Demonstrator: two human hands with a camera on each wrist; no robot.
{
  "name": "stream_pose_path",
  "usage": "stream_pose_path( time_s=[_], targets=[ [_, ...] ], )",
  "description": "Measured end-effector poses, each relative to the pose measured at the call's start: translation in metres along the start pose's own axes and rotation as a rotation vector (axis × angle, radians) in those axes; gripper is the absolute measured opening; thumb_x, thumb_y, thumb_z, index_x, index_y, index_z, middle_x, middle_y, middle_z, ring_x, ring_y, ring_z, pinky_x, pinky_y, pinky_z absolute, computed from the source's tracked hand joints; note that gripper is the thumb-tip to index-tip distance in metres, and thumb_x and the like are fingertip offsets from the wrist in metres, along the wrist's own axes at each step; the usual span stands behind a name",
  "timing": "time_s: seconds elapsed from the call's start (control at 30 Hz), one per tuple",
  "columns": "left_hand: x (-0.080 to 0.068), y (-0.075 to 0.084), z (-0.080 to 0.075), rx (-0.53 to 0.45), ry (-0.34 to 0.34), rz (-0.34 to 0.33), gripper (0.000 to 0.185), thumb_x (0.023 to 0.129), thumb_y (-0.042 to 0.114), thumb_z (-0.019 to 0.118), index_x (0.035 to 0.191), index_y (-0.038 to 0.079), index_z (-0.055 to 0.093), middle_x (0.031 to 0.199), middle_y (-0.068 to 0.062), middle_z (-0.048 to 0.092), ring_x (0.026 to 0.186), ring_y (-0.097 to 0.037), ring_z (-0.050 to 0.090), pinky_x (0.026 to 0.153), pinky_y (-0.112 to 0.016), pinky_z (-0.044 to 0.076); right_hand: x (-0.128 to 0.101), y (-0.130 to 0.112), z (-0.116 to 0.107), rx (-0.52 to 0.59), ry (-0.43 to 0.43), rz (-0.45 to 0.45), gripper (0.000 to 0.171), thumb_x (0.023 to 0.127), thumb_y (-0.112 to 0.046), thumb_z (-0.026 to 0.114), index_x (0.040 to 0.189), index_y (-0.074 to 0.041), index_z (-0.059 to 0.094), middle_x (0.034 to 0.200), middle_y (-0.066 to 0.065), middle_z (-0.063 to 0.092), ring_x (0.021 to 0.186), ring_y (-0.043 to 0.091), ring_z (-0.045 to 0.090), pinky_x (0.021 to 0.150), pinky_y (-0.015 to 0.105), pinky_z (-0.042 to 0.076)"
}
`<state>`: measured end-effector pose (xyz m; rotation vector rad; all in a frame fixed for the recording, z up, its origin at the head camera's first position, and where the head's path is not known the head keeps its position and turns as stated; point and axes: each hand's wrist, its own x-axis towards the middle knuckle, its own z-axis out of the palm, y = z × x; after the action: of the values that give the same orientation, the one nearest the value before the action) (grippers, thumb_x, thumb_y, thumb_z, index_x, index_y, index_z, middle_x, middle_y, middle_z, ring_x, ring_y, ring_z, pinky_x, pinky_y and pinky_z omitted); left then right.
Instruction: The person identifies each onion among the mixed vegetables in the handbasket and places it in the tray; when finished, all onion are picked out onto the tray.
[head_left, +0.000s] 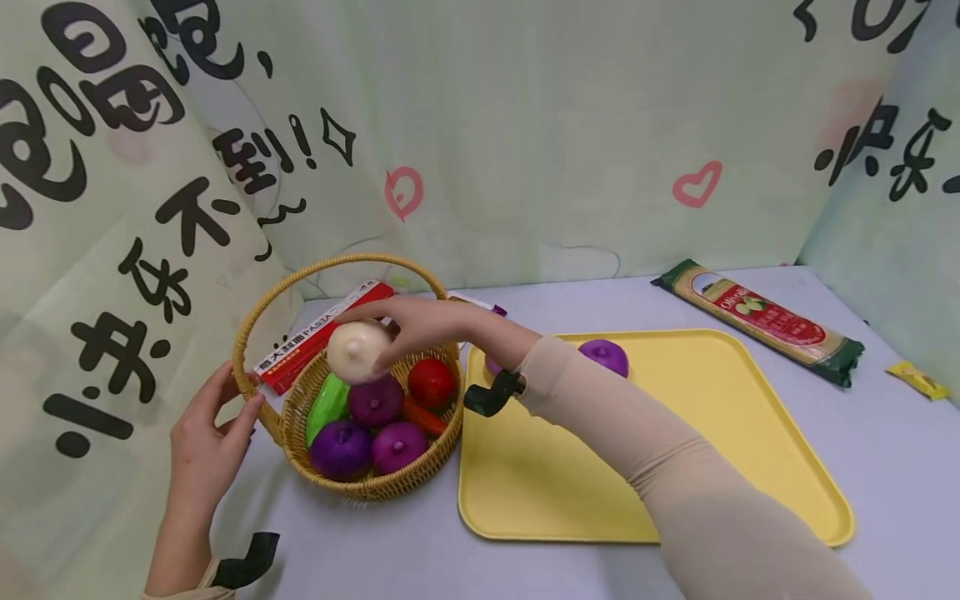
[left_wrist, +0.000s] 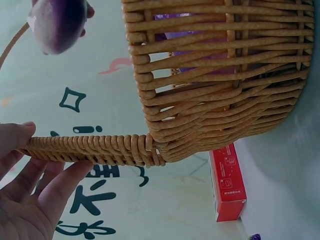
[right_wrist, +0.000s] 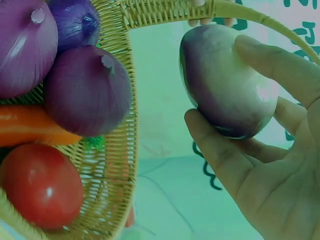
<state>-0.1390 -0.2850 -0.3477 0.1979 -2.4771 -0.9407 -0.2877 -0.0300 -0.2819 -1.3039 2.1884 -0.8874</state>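
My right hand [head_left: 427, 323] grips a purple-and-white turnip [head_left: 352, 354] between thumb and fingers, raised above the back left of the wicker basket [head_left: 423, 479]. In the right wrist view the turnip [right_wrist: 225, 85] shows apart from the basket's rim. At the basket's left side, my left hand [head_left: 208, 437] holds the lower part of the upright handle [left_wrist: 95, 149], thumb on one side and fingers on the other. Inside the basket lie several purple onions [head_left: 400, 447], a red tomato [head_left: 431, 383], an orange carrot [head_left: 423, 415] and a long green vegetable [head_left: 327, 408].
Right of the basket lies a yellow tray [head_left: 555, 483] bearing a purple onion [head_left: 603, 357]; another is partly hidden behind my right wrist. A red pasta box [head_left: 300, 354] lies behind the basket. A green-ended pasta pack [head_left: 761, 321] and a small yellow packet [head_left: 918, 380] lie at the right.
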Motion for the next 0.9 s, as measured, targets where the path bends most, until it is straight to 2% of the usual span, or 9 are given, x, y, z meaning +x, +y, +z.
stream_pose_path(
  time_s=[0.23, 0.43, 0.73, 0.9],
  targets=[
    [0.0, -0.001, 0.0, 0.01, 0.0, -0.007, 0.056, 0.091, 0.027, 0.062, 0.142, 0.026, 0.041, 0.13, -0.011, 0.058, 0.117, -0.031, 0.054, 0.067, 0.006, 0.037, -0.018, 0.0, -0.01, 0.053, -0.024, -0.004, 0.068, 0.082, -0.024, 0.073, 0.142, -0.028, 0.042, 0.132, -0.001, 0.049, 0.111, 0.016, 0.052, 0.089, 0.025, 0.05],
    [-0.001, 0.001, -0.001, 0.012, -0.008, -0.013, 0.056, 0.091, 0.028, 0.061, 0.143, 0.025, 0.04, 0.13, -0.012, 0.057, 0.118, -0.033, 0.054, 0.067, 0.006, 0.036, -0.033, 0.001, -0.018, 0.063, -0.016, -0.011, 0.069, 0.081, -0.026, 0.074, 0.142, -0.029, 0.041, 0.134, -0.003, 0.049, 0.112, 0.016, 0.053, 0.089, 0.026, 0.05],
    [-0.001, 0.002, -0.002, 0.003, -0.01, -0.018, 0.056, 0.091, 0.027, 0.061, 0.143, 0.025, 0.039, 0.131, -0.013, 0.057, 0.119, -0.033, 0.054, 0.067, 0.007, 0.036, -0.054, 0.007, -0.024, 0.13, -0.01, -0.018, 0.071, 0.082, -0.021, 0.073, 0.144, -0.024, 0.04, 0.135, 0.0, 0.048, 0.108, 0.019, 0.056, 0.087, 0.029, 0.051],
    [-0.001, 0.002, -0.002, 0.002, -0.006, -0.016, 0.056, 0.091, 0.026, 0.061, 0.143, 0.025, 0.04, 0.13, -0.013, 0.057, 0.119, -0.033, 0.053, 0.067, 0.007, 0.036, -0.067, 0.012, -0.027, 0.18, -0.008, -0.037, 0.069, 0.082, -0.019, 0.072, 0.143, -0.024, 0.041, 0.137, 0.0, 0.048, 0.112, 0.02, 0.055, 0.092, 0.032, 0.05]
  ],
)
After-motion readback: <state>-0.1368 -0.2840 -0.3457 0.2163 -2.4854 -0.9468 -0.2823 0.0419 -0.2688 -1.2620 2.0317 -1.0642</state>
